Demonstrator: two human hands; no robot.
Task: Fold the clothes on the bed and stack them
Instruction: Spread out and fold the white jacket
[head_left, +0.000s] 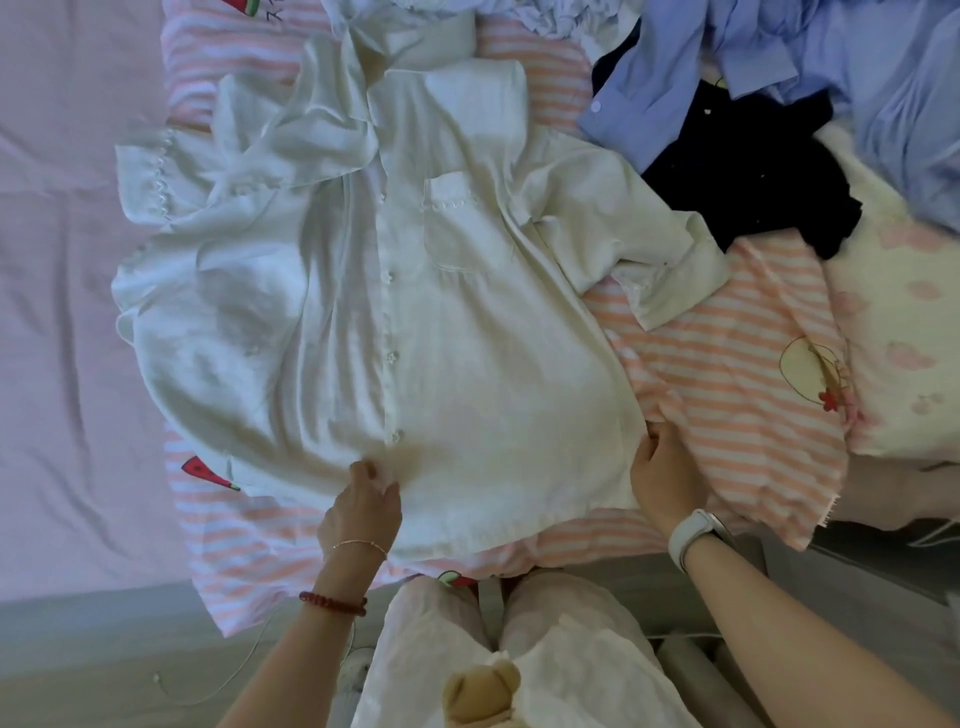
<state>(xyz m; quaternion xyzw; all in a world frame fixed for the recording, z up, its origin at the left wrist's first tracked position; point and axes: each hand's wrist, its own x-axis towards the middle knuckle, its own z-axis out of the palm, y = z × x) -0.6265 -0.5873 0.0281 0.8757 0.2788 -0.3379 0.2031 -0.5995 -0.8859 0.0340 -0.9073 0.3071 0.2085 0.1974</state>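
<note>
Pale pink sheets cover the bed (67, 312), and over them lies a pink-and-white striped blanket (727, 358) printed with small watermelon slices. Spread on that blanket, front side up, is a white button-up shirt (467, 338) with a chest pocket; its collar points away from the person and its hem lies at the near edge of the bed. One short sleeve reaches out to the right, while the other side of the shirt is rumpled and bunched toward the left.

At the hem, the left hand (363, 512) pinches a fold of the white cloth near the button line, fingers (366, 473) curled into the fabric. A thin gold chain and a red bead bracelet (332, 603) sit on that wrist. The right hand (665, 478) grips the shirt's right bottom corner, its fingers tucked round the edge where it meets the stripes; a white watch (693, 532) is on that wrist.

Farther back on the right waits a heap of unfolded clothes: a light blue shirt (675, 78) with a buttoned cuff lies partly over a dark navy garment (753, 176), which touches the white shirt's right sleeve. More pale cloth is piled along the far edge. The person's pale trousers (545, 649) show at the bottom.
</note>
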